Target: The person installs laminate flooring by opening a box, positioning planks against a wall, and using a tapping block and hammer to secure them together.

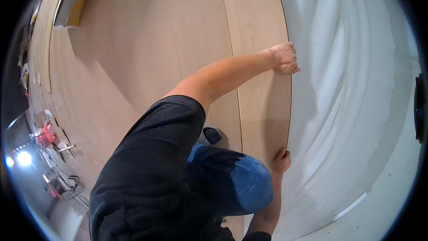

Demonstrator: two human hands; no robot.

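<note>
A light wood-look floor plank (261,22) runs lengthwise at the right border of the laid floor, with a thin dark seam along its left side. Farther up the plank, my left hand (284,58) is closed on its right edge, knuckles over the rim. Nearer to me, my right hand (281,160) grips the same edge, thumb on the top face and fingers hidden below. My bent knee in blue jeans is beside the right hand, partly over the plank.
White wrinkled underlay sheeting (330,85) covers the ground to the right. Laid planks (133,31) spread to the left. A long open carton (73,4) lies at the far left. Red and metal tools (47,134) and a bright lamp (24,158) stand at the left side.
</note>
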